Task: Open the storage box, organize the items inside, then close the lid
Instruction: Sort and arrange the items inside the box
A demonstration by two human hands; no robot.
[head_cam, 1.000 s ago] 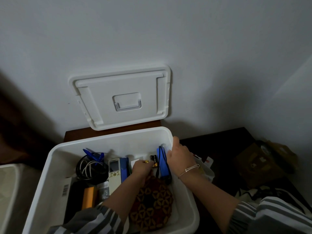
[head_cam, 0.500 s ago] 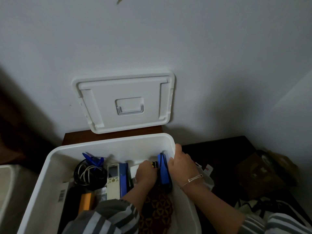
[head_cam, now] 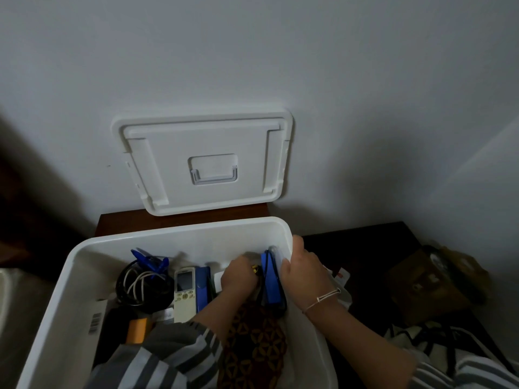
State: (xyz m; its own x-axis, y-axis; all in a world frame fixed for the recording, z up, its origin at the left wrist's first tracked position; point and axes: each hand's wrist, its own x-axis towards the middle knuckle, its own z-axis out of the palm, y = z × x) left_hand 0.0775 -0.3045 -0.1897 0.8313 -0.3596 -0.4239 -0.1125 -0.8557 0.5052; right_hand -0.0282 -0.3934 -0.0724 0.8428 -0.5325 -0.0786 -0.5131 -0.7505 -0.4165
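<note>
Storage box (head_cam: pixel 174 237) crowded: cables (head_cam: pixel 144 284), remote (head_cam: pixel 184 290).

Both forearms come up from the bottom edge, in striped sleeves. The left hand (head_cam: pixel 238 276) sits low centre, knuckles up, fingers curled downward. The right hand (head_cam: pixel 302 272), just to its right, is cupped, thumb raised, a thin bracelet (head_cam: pixel 323 299) on the wrist.

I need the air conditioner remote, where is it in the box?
The remote lies left of centre in the white box, between the coiled cables and a blue stapler.
</note>
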